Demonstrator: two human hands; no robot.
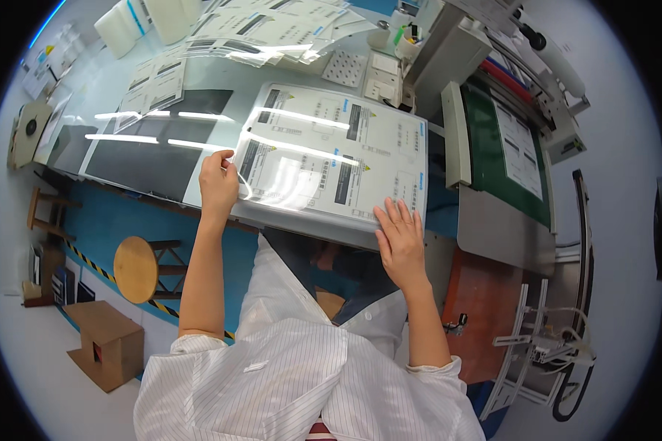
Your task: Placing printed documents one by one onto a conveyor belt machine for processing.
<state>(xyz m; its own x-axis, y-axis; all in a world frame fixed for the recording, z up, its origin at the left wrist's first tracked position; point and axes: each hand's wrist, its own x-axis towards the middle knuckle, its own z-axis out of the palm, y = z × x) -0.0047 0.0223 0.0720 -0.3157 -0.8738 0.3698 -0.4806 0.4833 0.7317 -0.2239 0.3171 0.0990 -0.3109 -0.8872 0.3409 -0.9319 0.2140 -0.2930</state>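
A stack of glossy printed sheets [301, 173] with black, yellow and blue print lies at the table's front edge, crossed by bright lamp reflections. My right hand [401, 242] rests on its near right corner, fingers stretched out and nearly flat. At the left edge of the stack is my left hand [219, 184], its fingers curled in a pinch. A pale curved edge shows beside those fingers; I cannot make out what they hold, if anything.
Left of the stack lies a dark flat sheet [162, 147], with printed sheets [154, 81] overlapping it. More sheets [272, 29] are heaped at the back. A roller machine with a green belt [485, 140] stands on the right. A round wooden stool [135, 269] is below left.
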